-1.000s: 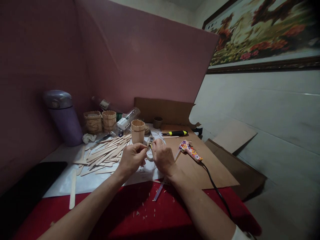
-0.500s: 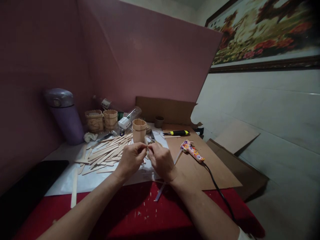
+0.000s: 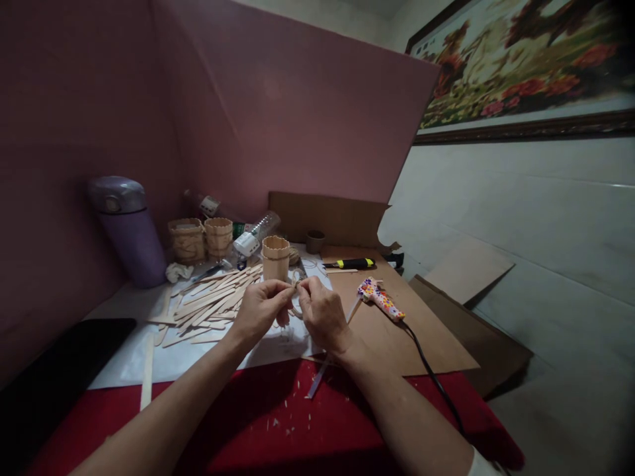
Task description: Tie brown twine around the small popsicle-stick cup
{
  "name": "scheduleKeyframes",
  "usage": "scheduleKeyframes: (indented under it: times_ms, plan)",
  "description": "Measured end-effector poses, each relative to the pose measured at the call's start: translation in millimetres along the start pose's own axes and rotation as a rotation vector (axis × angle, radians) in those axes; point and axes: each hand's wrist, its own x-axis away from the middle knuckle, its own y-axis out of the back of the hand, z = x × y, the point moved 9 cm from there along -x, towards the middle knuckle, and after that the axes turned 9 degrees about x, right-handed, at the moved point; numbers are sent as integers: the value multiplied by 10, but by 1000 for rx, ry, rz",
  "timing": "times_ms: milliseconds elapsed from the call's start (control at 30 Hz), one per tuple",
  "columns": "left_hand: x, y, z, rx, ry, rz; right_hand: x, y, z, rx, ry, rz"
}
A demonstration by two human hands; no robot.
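Right arm [image 3: 397,396] could snag the cord [image 3: 423,359] and drag the gun [image 3: 380,301]. Knuckles sit close to the near cup [image 3: 276,263] and could tip it. Left hand [image 3: 262,307] and right hand [image 3: 325,316] both have fingertips pinched on a pale bit [image 3: 296,279], just before that cup; tiny grip, could slip. Counts: flask [image 3: 129,231] one, gun one, cups three, knife [image 3: 351,264] one, sticks [image 3: 218,304] overlapping, uncountable, pale bit one.

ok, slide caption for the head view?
Left hand and right hand pinch something small near a wooden cup and sticks.
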Motion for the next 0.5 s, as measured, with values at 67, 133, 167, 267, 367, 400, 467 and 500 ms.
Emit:
scheduleKeyframes:
  times_ms: [67,133,167,267,367,400,467,500]
  plan:
    - [-8,-1,-3,54,17,5,6,-41,-37,-118,-77,37]
    - [-12,2,-2,86,28,2,19,-161,-92,-365,-189,119]
    - [-13,-1,0,90,31,3,34,-250,-120,-528,-261,176]
    - [-2,-52,60,93,78,59,84,-472,-182,-970,-472,285]
    - [9,-74,134,108,118,90,72,-498,-240,-1153,-549,245]
    - [9,-77,151,120,125,96,65,-490,-255,-1169,-552,228]
    - [3,-78,175,145,132,104,57,-478,-266,-1186,-545,196]
    - [-4,-72,184,155,134,100,56,-474,-267,-1199,-541,174]
